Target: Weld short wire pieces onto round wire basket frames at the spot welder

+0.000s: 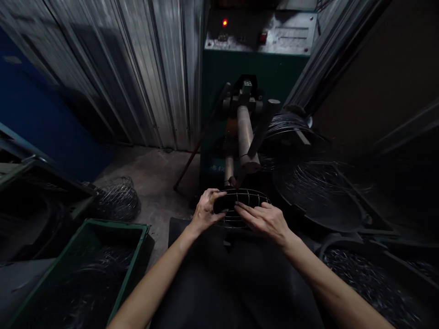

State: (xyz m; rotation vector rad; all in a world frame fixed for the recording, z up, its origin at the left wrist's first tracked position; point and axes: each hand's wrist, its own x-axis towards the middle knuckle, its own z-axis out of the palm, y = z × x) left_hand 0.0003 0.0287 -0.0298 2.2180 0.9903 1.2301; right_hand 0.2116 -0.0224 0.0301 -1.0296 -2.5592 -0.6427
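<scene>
Between my hands, in front of a machine, is a rounded wire cage [248, 195] made of thin curved wires crossed by short ones. My left hand [206, 211] grips its left end, thumb and fingers bent around the edge. On the right side, my right hand [265, 220] holds the wires, its index finger stretched across them towards the middle. Whether a small piece is under that fingertip is too dark to tell. Just beyond the cage are the machine's lower arm [229, 167] and thick upper metal arm [246, 137].
The green machine [219, 73] carries a panel with a lit red lamp [225, 22]. At left stand a green crate [89, 223] with metal pieces and a wire bundle [118, 198]. At right are coiled wire [288, 123], a round dark tray [329, 214] and a bin of small metal parts [363, 283].
</scene>
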